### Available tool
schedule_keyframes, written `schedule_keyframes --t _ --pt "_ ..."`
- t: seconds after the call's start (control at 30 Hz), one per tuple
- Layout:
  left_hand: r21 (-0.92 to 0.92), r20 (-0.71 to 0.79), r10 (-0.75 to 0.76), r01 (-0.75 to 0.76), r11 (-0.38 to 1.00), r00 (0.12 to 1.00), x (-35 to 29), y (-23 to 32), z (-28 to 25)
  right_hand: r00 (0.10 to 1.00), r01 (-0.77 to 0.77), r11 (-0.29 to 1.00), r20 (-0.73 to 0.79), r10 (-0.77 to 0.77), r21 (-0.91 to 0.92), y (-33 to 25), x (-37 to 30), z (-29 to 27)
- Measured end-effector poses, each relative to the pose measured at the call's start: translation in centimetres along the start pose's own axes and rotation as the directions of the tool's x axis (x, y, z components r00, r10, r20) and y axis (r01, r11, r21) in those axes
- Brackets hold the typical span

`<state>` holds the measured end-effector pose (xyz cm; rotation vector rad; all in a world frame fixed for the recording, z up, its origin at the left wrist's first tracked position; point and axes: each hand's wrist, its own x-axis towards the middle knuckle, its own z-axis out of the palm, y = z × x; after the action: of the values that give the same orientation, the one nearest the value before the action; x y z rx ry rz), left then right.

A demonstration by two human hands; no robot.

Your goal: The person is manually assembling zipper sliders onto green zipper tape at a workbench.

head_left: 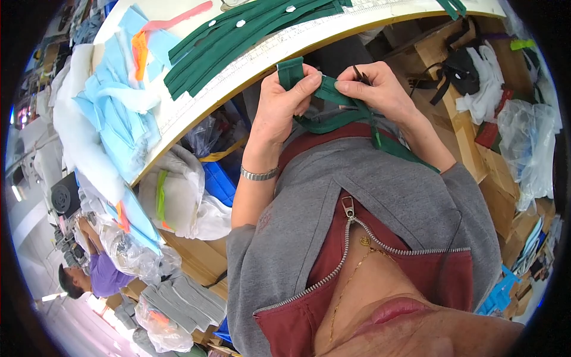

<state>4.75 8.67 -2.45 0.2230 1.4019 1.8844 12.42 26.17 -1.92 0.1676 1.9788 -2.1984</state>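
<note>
Just past the near edge of the white table, both hands hold a dark green fabric strip [327,90] in front of my body. My left hand [281,104] is closed, pinching the strip between thumb and fingers, with a folded end standing above it. My right hand [380,89] is closed too, its thumb pressed on the strip close to the left thumb. A dark pointed tool [360,75] sticks out from the right hand's fingers; most of it is hidden. The rest of the strip loops below the hands and trails to the right across my lap.
On the white table [196,122] lie a bundle of green strips [238,35], light blue fabric pieces [110,113] and white wadding [80,119]. Cardboard boxes and a clear plastic bag [526,140] are at the right. Farther left is a person in a purple shirt [110,275].
</note>
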Motion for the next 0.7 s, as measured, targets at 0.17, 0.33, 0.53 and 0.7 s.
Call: schedule_keyframes --t 0.17,0.33,0.53,0.7 --pt "-0.249 0.162 -0.082 0.121 0.961 0.983 -0.2 -0.2 -0.1 0.997 -0.049 0.998 0.055 0.051 -0.045 -0.9 -0.2 -0.1" --pt "-0.373 0.261 -0.099 0.195 0.907 0.96 -0.3 -0.5 -0.3 0.995 0.01 0.999 0.105 -0.005 -0.048 -0.9 -0.2 0.0" --pt "-0.298 0.147 -0.046 0.089 0.95 0.988 -0.4 -0.6 -0.1 0.996 0.085 0.985 0.017 -0.083 -0.149 -0.8 -0.3 0.0" --pt "0.15 -0.188 0.265 -0.239 0.959 0.946 -0.8 -0.3 0.9 0.968 0.195 0.944 -0.1 -0.228 -0.267 -0.2 0.0 0.0"
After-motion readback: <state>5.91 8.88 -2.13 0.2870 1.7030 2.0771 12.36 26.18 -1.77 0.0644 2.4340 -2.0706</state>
